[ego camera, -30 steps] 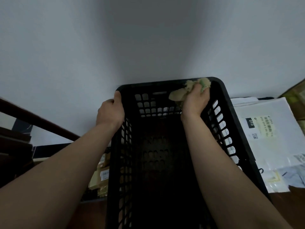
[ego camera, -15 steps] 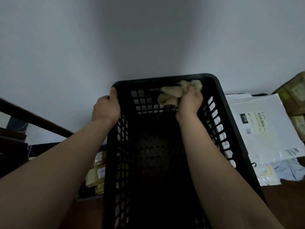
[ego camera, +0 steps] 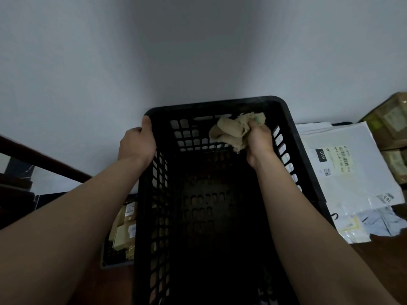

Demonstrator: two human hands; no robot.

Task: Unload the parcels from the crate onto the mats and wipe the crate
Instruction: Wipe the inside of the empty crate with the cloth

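Black perforated plastic crate (ego camera: 293,137) is seen from above, interior dark, no parcels made out inside. Far-left corner of rim is gripped by L hand (ego camera: 136,143), thumb on rim top. Crumpled beige cloth rag (ego camera: 231,130) is clutched in R hand (ego camera: 258,142), fingers curled round it, held w/ rag against inner far wall near top. White plastic mailer parcels (ego camera: 352,172) lie just R of crate; brown cardboard boxes (ego camera: 124,230) sit L of crate, possibly on a dark mat, too dim to tell.
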